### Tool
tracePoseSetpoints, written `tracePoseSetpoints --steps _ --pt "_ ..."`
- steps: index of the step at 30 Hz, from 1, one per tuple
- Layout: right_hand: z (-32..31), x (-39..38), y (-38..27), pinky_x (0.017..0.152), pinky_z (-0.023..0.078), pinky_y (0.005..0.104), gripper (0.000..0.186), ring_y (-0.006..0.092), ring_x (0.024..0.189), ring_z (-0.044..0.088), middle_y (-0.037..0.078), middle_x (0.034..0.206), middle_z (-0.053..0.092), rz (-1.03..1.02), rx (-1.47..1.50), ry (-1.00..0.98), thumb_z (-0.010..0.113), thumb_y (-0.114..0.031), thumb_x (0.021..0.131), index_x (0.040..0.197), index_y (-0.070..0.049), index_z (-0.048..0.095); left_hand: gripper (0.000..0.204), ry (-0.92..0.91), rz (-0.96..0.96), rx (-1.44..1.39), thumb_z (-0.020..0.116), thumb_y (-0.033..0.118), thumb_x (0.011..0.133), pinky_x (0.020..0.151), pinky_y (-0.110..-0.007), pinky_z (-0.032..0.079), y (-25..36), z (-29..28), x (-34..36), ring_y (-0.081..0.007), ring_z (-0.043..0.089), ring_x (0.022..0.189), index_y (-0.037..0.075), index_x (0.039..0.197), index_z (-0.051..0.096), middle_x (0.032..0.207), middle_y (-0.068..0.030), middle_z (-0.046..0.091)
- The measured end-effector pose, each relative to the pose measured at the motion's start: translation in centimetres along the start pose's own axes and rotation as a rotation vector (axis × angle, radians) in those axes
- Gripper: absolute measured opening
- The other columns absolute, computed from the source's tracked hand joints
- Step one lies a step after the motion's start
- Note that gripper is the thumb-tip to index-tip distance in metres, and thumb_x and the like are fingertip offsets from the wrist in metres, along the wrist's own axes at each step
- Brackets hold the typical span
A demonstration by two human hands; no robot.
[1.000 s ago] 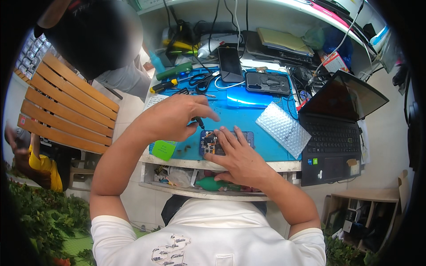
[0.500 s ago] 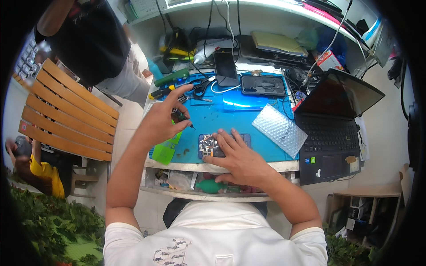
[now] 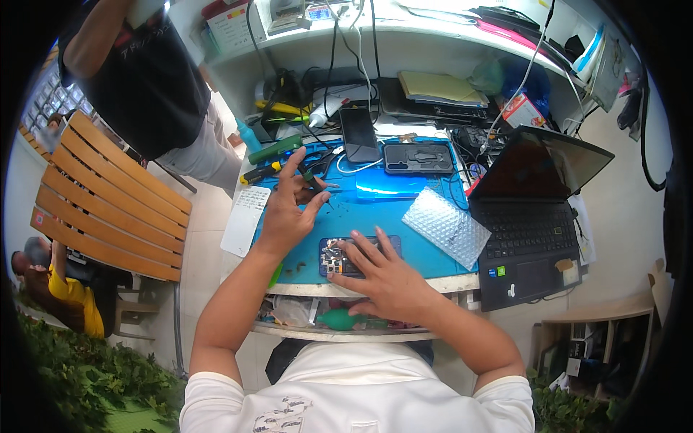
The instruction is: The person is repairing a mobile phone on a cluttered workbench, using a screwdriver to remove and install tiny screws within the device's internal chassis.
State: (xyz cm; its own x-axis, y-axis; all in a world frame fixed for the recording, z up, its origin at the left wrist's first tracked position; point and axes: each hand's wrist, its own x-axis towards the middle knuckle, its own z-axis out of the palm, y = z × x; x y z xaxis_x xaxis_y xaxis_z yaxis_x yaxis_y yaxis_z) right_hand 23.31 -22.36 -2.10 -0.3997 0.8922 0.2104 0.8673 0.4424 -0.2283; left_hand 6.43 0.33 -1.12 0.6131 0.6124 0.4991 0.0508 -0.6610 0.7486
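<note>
Head view: the left hand (image 3: 290, 206) is partly curled, index finger raised, gripping a slim dark-handled tool (image 3: 310, 179) over the flat blue work mat (image 3: 302, 249); the tool stands apart from the phone. The right hand (image 3: 386, 278) is spread open, palm down, fingers resting across an opened dark-blue smartphone with exposed circuitry (image 3: 334, 261), lying near the mat's front edge.

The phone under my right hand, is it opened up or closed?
Opened up: the phone shows bare circuit parts at its left end; your right hand hides some of the rest.
</note>
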Motion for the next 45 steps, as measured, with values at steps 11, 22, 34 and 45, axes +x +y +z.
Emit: tracePoseSetpoints --steps 11,22,34,45 --pt "1.1 -0.9 -3.0 0.13 0.03 0.0624 0.09 0.0374 0.15 0.045 0.016 0.161 0.052 0.065 -0.127 0.014 0.082 -0.06 0.095 0.168 -0.014 0.056 0.095 -0.038 -0.016 0.043 0.085 0.0 0.103 0.094 -0.035 0.067 -0.8 0.7 0.3 -0.0206 0.084 0.106 0.01 0.178 0.028 0.12 -0.0129 0.081" --pt "2.7 -0.9 -5.0 0.119 0.038 0.0547 0.093 0.0353 0.137 0.052 0.015 0.149 0.058 0.094 -0.254 0.08 0.082 -0.056 0.095 0.167 -0.003 0.056 0.096 -0.028 -0.032 0.002 0.087 -0.001 0.1 0.089 -0.034 0.067 -0.5 1.1 -0.2 -0.0207 0.085 0.1 0.009 0.177 0.031 0.115 -0.0126 0.082" --pt "2.3 -0.8 -5.3 0.119 0.038 0.0527 0.09 0.0342 0.138 0.052 0.016 0.147 0.057 0.092 -0.297 0.04 0.08 -0.053 0.098 0.165 0.001 0.055 0.1 0.094 -0.365 -0.356 0.088 0.001 0.1 0.07 -0.03 0.066 3.3 -2.1 -6.2 -0.0143 0.077 0.084 0.009 0.177 0.025 0.105 -0.0096 0.075" --pt "2.2 -0.4 -5.6 0.117 0.041 0.0568 0.084 0.0366 0.135 0.053 0.015 0.146 0.057 0.112 -0.259 0.054 0.082 -0.046 0.099 0.165 -0.002 0.055 0.1 0.18 -0.484 -0.339 0.089 0.002 0.099 0.064 -0.027 0.066 2.8 -1.8 -8.5 -0.0128 0.077 0.08 0.006 0.175 0.026 0.107 -0.0121 0.076"
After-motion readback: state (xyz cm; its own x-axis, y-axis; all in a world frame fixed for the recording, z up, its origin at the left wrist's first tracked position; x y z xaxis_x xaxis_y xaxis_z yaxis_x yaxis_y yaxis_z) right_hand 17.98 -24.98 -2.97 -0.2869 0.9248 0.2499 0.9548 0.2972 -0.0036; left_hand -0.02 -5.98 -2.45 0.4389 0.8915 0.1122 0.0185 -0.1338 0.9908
